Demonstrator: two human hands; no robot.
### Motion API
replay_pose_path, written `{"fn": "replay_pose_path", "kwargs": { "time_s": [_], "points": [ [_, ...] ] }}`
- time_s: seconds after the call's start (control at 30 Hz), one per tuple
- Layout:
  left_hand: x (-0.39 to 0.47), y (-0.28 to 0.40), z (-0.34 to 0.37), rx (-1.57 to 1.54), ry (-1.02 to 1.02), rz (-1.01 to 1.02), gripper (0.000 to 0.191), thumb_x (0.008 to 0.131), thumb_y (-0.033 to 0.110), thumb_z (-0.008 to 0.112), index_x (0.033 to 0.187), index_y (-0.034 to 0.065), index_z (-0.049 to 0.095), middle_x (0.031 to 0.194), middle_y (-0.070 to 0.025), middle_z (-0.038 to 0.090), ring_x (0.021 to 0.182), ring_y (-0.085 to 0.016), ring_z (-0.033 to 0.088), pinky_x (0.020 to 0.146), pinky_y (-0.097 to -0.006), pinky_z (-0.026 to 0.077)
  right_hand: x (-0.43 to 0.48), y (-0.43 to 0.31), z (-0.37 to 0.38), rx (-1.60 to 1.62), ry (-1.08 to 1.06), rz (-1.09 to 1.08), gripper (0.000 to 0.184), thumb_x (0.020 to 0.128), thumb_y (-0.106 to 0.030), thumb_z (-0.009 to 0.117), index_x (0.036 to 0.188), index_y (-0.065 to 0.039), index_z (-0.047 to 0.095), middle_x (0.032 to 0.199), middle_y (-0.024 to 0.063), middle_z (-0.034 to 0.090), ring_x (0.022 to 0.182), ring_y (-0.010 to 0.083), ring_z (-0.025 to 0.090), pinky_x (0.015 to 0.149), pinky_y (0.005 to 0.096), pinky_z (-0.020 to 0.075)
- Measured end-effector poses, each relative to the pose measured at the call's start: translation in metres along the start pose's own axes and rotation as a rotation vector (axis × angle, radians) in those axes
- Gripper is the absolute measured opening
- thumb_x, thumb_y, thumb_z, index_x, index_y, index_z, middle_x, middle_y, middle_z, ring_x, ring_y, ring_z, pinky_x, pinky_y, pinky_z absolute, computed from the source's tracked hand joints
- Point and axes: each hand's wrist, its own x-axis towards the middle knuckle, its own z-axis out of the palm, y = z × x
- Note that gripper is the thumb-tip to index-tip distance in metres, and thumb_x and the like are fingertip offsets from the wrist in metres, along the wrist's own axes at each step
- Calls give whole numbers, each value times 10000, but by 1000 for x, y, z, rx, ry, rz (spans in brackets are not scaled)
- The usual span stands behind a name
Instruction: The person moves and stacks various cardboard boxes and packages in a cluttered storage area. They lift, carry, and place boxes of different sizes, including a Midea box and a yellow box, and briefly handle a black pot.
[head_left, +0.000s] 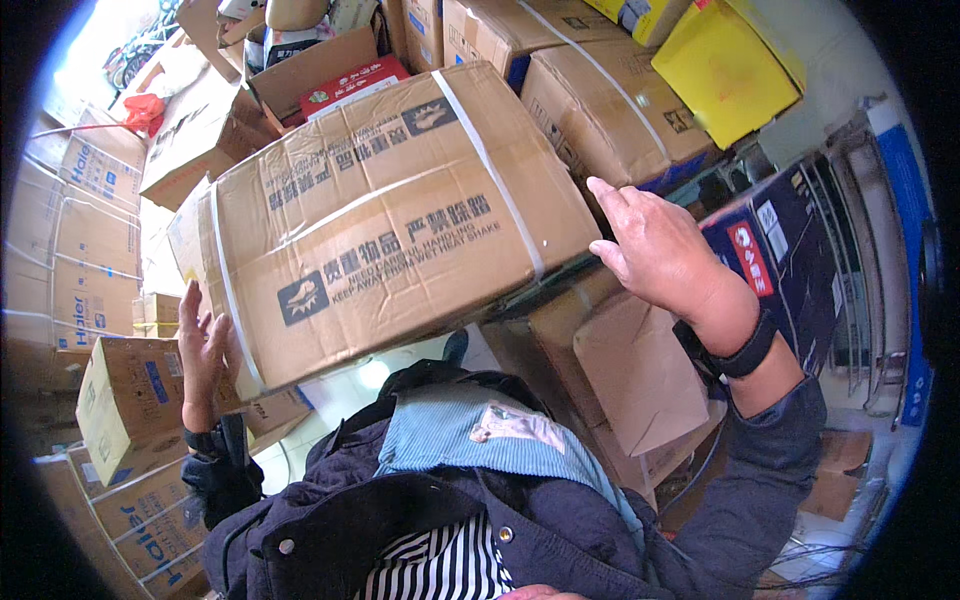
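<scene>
A large cardboard carton (375, 225) lies before me, bound with white plastic straps and printed with dark handling marks. My left hand (201, 352) is at its left end, fingers upright and apart; whether the palm touches the cardboard cannot be made out. By the carton's right edge is my right hand (652, 244), with thumb and fingers spread close to the corner and not wrapped around it. A black band (742, 349) circles my right wrist. What bears the carton is mostly hidden beneath it.
Strapped cartons (615, 112) stand behind on the right, with a yellow box (724, 75) on top. An open carton (315, 64) and a red box (352, 86) are behind. Haier cartons (97, 247) line the left. A dark blue box (780, 247) and brown cardboard (637, 367) are at the right.
</scene>
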Motion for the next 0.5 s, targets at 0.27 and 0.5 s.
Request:
{"fn": "replay_pose_path", "kwargs": {
  "time_s": [0.27,0.5],
  "points": [
    [-85,32,28,-83,-62,-170,726,906,207,627,1448,-79,238,1403,-216,407,1267,-285,433,1099,-363,315,-51,9,64,60,138,-52,657,828,-269,693,1315,87,433,1029,244,615,980,368,606,862,427,502],
    [-78,23,54,-202,176,-156,529,928,290,617,1267,-90,471,1053,-98,603,931,-164,527,843,-286,427,-76,0,87,197,134,-17,691,853,-327,653,1332,103,400,1089,297,592,1033,406,586,921,449,474]
  ]
}}
